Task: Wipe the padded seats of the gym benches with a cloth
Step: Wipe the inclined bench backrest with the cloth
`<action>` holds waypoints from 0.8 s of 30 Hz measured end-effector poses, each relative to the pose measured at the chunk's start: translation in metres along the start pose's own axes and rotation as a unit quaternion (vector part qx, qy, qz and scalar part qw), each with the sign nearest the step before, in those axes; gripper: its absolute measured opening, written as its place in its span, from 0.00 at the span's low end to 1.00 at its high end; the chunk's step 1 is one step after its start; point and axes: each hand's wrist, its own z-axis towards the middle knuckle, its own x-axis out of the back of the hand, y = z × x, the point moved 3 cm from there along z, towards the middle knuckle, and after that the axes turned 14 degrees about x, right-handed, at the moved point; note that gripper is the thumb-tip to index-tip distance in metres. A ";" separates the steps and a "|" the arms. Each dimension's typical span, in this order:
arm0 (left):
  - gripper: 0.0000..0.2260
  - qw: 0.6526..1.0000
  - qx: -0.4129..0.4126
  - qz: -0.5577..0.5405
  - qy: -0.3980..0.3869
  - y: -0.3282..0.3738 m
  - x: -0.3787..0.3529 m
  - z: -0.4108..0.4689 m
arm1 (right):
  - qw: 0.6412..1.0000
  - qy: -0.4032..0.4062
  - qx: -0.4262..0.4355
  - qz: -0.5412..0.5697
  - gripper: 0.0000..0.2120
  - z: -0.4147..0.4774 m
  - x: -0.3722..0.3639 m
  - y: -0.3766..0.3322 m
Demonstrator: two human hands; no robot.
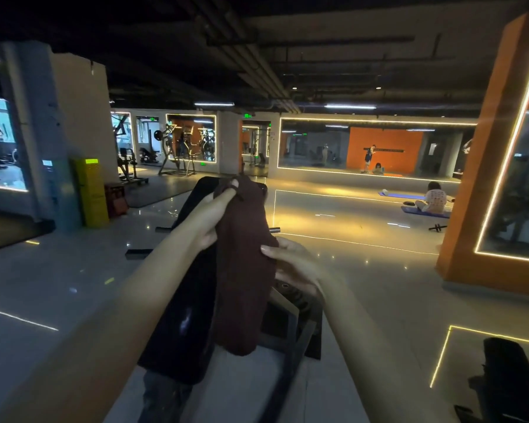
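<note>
The two bare forearms reach in from the bottom edge, and between them hangs a dark brown cloth. The left hand pinches the cloth's top end, thumb and fingers pressed together around a bunched fold, and lifts it high. The right hand holds the cloth's right edge lower down, fingertips laid together flat on the fabric; its thumb is hidden behind. The hold looks like shaking out or refolding the cloth to get a fresh face before wiping, since it hangs loose in the air and does not press on anything.

Directly behind the cloth, a black padded bench stretches away from the person, its glossy pad showing along the cloth's left side; the cloth covers the pad's right side and far end. The bench frame juts out at the lower right of the pad and could catch a dangling end. A second bench sits at the lower right corner, well apart. Across the floor, a person on a mat sits far off, out of the way.
</note>
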 end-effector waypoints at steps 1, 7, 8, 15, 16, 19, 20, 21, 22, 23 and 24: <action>0.14 1.000 0.008 0.010 0.017 0.001 0.007 0.001 | 1.000 0.003 0.009 0.005 0.18 0.002 0.000 -0.008; 0.20 0.980 0.194 -0.040 0.027 -0.046 0.033 0.000 | 0.997 0.029 0.034 -0.066 0.09 0.020 -0.012 -0.051; 0.24 0.974 0.215 -0.069 0.005 -0.059 0.032 -0.003 | 0.997 0.036 0.028 -0.065 0.08 0.023 -0.014 -0.052; 0.37 0.958 0.186 -0.190 -0.111 -0.095 0.011 -0.016 | 0.995 0.103 0.011 -0.013 0.07 0.037 -0.018 -0.048; 0.36 0.961 0.175 -0.191 -0.096 -0.093 0.007 -0.016 | 0.993 0.115 0.014 -0.026 0.08 0.038 -0.019 -0.049; 0.29 0.979 0.149 -0.131 -0.038 -0.083 0.004 -0.016 | 0.985 0.141 0.027 -0.093 0.11 0.044 -0.014 -0.050; 0.30 0.982 0.149 -0.118 -0.018 -0.080 0.006 -0.016 | 0.981 0.146 0.028 -0.125 0.10 0.045 -0.011 -0.051; 0.34 0.983 0.144 -0.112 0.003 -0.076 0.009 -0.014 | 0.976 0.147 0.029 -0.161 0.09 0.045 -0.007 -0.052; 0.39 0.986 0.131 -0.098 0.030 -0.072 0.014 -0.013 | 0.969 0.147 0.029 -0.198 0.09 0.045 -0.003 -0.052; 0.40 0.990 0.109 -0.067 0.058 -0.067 0.017 -0.015 | 0.960 0.150 0.028 -0.237 0.11 0.044 0.001 -0.052; 0.37 0.993 0.085 -0.015 0.083 -0.062 0.020 -0.017 | 0.946 0.157 0.029 -0.281 0.12 0.043 0.005 -0.051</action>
